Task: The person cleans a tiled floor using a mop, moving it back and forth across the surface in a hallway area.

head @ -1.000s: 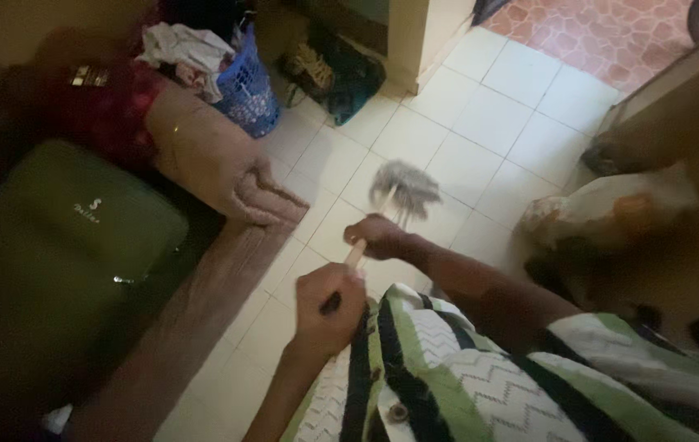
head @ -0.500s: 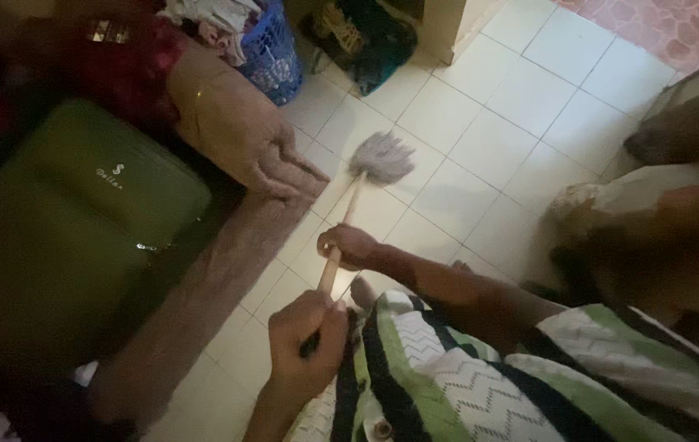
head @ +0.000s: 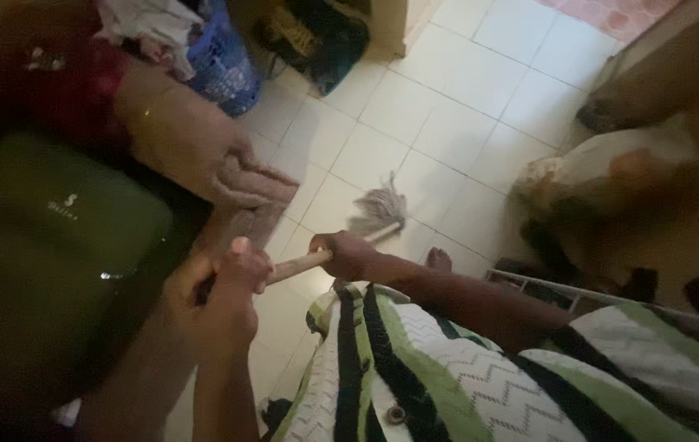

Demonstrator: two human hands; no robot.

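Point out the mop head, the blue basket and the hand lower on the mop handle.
mop head (head: pixel 380 211), head view, on the grey strands.
blue basket (head: pixel 220 61), head view, on its side wall.
right hand (head: pixel 349 254), head view, on the knuckles gripping the handle.

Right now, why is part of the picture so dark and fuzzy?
Head view: light falls mainly on the pale floor tiles, so the mop shows fairly clearly; the left side, with the green case, sits in deep shadow; the left hand and right hand on the mop stick are soft-edged and slightly blurred; the right edge is dim and smeared.
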